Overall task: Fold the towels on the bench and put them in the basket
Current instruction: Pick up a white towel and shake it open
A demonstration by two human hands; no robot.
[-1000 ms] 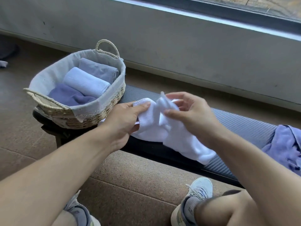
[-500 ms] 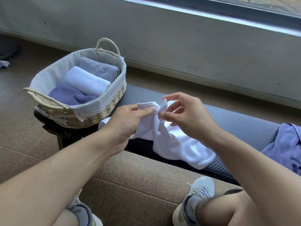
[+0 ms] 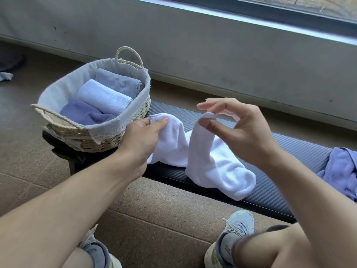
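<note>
Two sneakers [image 3: 229, 242] sit nearest you on the brown floor [image 3: 154, 206], one under each forearm. Just past them, both your hands are working the white towel [image 3: 212, 163], which is draped over the near edge of the dark bench [image 3: 289, 151] with its loose end hanging off the front. Your left hand [image 3: 143, 136] has one corner pinched between thumb and fingers, right beside the basket. Your right hand [image 3: 239, 130] pinches another corner between thumb and index finger, lifted a bit above the bench, other fingers fanned out loosely. So the towel's held at two spots with a sag between them.

Further right on the bench there's a crumpled purple towel [image 3: 340, 171], well apart from the white one. At the left end of the bench sits the woven basket [image 3: 108, 136] with a cloth liner, and three rolled towels already inside: dark purple nearest, light blue in the middle, grey-blue farthest. Behind everything runs a grey wall [image 3: 193, 45] under a window ledge.
</note>
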